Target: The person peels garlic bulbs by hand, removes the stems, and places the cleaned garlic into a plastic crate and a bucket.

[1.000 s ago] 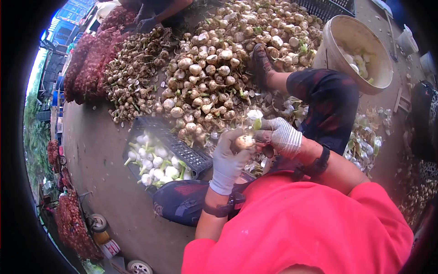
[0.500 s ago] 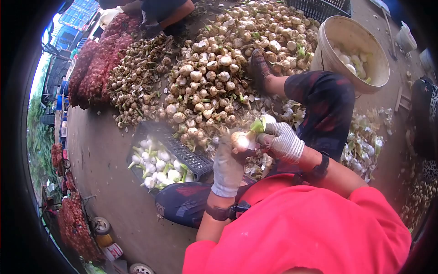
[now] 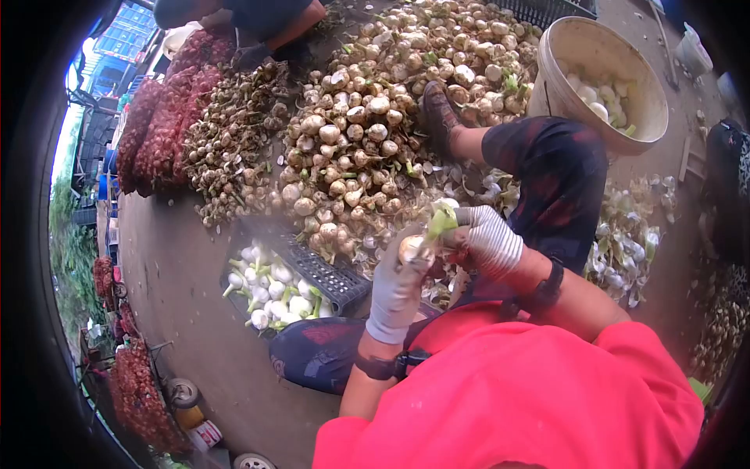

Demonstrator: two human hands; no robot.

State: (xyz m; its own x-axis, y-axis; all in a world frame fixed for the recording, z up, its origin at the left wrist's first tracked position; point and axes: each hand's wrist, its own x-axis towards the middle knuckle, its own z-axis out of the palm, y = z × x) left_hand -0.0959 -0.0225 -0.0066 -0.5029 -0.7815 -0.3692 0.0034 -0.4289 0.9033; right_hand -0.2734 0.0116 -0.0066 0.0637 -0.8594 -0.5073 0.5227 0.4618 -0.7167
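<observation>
A garlic bulb (image 3: 408,248) sits in my left hand (image 3: 393,289), whose gloved fingers wrap round it and cover much of it. From the bulb a green stem (image 3: 441,222) sticks up toward my right hand (image 3: 491,244). That hand, gloved too, is closed with its fingertips at the stem and the loose skin beside it. Both hands are above my lap, in front of a big heap of unpeeled garlic (image 3: 351,156). To the left of my left hand, a black plastic crate (image 3: 324,270) holds clean white garlic bulbs (image 3: 277,289).
A white bucket (image 3: 551,86) with peeled bulbs inside stands beyond my right knee. Peeled skins (image 3: 625,242) litter the ground to the right. Red mesh sacks (image 3: 168,125) lie at the back left, near another person's legs (image 3: 293,27). A second crate (image 3: 547,9) stands at the back.
The garlic bulb has turned in my left hand, and the fingers now cover more of it. My right hand has shifted slightly along the stem.
</observation>
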